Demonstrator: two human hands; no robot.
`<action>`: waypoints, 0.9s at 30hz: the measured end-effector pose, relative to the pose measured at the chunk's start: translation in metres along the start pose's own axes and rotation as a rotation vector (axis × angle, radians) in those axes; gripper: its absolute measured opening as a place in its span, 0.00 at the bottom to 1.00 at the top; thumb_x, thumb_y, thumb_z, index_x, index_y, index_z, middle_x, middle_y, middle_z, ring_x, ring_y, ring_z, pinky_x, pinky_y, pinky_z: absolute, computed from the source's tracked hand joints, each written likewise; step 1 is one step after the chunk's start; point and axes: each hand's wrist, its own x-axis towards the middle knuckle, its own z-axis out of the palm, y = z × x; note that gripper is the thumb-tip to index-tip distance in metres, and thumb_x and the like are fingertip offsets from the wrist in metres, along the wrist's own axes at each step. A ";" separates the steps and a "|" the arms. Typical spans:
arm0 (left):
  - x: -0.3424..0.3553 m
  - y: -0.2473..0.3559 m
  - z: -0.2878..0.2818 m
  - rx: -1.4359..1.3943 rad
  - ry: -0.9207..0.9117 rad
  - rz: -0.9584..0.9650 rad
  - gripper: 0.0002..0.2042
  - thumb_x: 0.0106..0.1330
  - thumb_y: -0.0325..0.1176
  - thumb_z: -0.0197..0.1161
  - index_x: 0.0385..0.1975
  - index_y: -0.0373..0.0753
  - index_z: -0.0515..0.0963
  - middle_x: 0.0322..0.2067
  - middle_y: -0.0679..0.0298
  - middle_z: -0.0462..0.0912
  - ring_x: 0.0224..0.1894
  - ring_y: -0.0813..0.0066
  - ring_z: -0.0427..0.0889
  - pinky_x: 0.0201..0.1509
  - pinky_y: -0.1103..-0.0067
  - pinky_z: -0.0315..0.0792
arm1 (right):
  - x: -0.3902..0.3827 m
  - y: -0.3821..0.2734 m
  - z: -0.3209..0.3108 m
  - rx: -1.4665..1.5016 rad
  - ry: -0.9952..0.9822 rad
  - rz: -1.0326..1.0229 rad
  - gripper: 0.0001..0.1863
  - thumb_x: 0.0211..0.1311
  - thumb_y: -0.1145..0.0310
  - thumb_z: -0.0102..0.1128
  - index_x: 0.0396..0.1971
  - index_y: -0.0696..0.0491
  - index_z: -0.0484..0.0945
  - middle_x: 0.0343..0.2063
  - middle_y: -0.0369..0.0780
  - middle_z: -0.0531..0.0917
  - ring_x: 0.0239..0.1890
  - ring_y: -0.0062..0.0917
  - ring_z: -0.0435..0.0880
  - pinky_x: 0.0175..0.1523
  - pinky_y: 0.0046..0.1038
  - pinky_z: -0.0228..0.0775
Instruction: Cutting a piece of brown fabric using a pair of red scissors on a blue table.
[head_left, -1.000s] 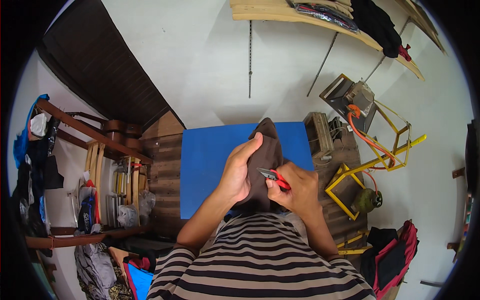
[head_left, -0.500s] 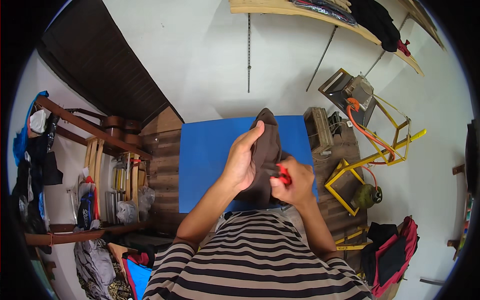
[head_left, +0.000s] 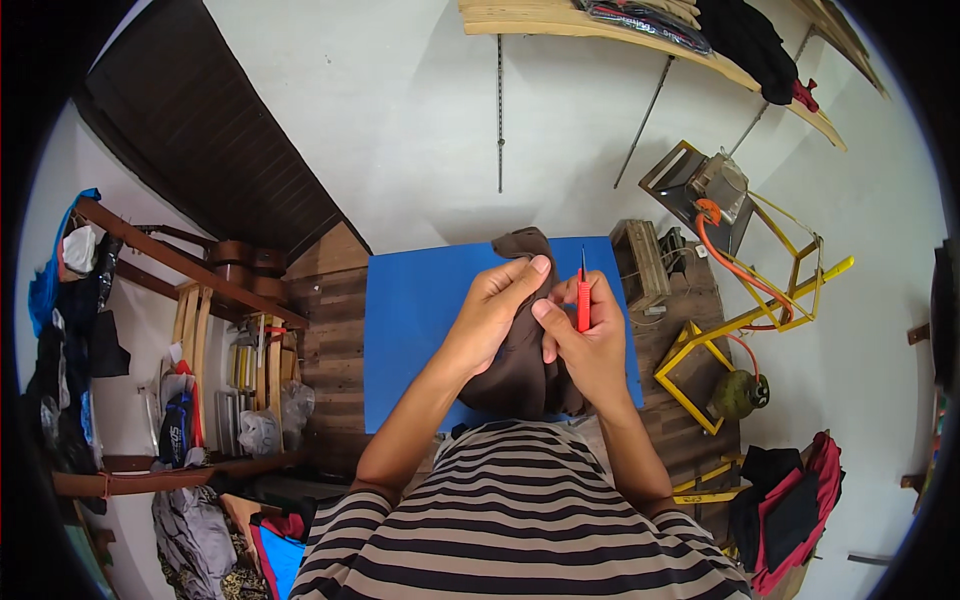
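Dark brown cloth point(head_left: 507, 375), folded and bunched, hangs between my hands over the blue table point(head_left: 410, 330), its top end flopping over to the left. My left hand point(head_left: 487, 318) is closed on the cloth, the thumb pressed along its upper part. From the right, my right hand point(head_left: 590, 345) pinches the cloth's edge between thumb and fingers. That same hand also holds a slim red tool point(head_left: 584, 305) with a thin pointed metal tip, upright among the fingers. Whether it is a seam ripper or snips I cannot make out.
Against the table's right side stands a wooden crate point(head_left: 638, 265). Further right are a yellow metal frame point(head_left: 745, 325), an orange hose point(head_left: 735, 260) and a green gas cylinder point(head_left: 738, 393). Shelving with clothes and bags point(head_left: 262, 430) lines the left. A wooden wall shelf point(head_left: 560, 22) hangs ahead.
My right hand has moved up the cloth and now pinches it near my left thumb; the red tool has turned to point upward. The cloth's top end has drooped leftward.
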 end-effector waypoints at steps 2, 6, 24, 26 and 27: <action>0.002 -0.002 0.000 0.064 0.093 0.091 0.16 0.71 0.44 0.53 0.23 0.40 0.70 0.24 0.73 0.71 0.29 0.89 0.67 0.33 0.85 0.64 | 0.004 0.001 -0.001 -0.018 0.012 -0.021 0.13 0.58 0.77 0.61 0.31 0.53 0.63 0.27 0.35 0.73 0.15 0.11 0.68 0.17 0.15 0.58; -0.005 -0.011 -0.010 0.174 0.064 0.205 0.17 0.70 0.42 0.55 0.22 0.37 0.68 0.25 0.72 0.69 0.31 0.87 0.65 0.35 0.84 0.63 | 0.015 0.001 -0.003 -0.016 0.092 -0.105 0.13 0.58 0.77 0.62 0.29 0.52 0.63 0.24 0.33 0.70 0.14 0.09 0.65 0.17 0.14 0.56; -0.063 -0.068 -0.047 -0.049 0.148 0.207 0.23 0.64 0.37 0.51 0.50 0.21 0.71 0.54 0.48 0.73 0.53 0.64 0.76 0.56 0.76 0.67 | 0.044 0.026 -0.010 -0.254 0.111 -0.125 0.12 0.59 0.74 0.61 0.27 0.51 0.64 0.20 0.29 0.66 0.16 0.10 0.60 0.20 0.16 0.51; -0.064 -0.067 -0.050 -0.171 0.141 0.194 0.26 0.65 0.39 0.49 0.55 0.22 0.66 0.52 0.48 0.75 0.51 0.63 0.77 0.57 0.74 0.68 | 0.040 0.027 -0.014 -0.442 0.102 -0.233 0.11 0.59 0.72 0.61 0.27 0.52 0.65 0.20 0.29 0.66 0.18 0.10 0.60 0.22 0.17 0.52; -0.064 -0.065 -0.051 -0.170 0.156 0.188 0.26 0.65 0.39 0.49 0.55 0.22 0.66 0.52 0.48 0.75 0.51 0.63 0.77 0.57 0.74 0.68 | 0.032 0.026 -0.016 -0.482 0.042 -0.260 0.11 0.58 0.70 0.62 0.26 0.53 0.66 0.20 0.29 0.66 0.20 0.10 0.60 0.23 0.17 0.51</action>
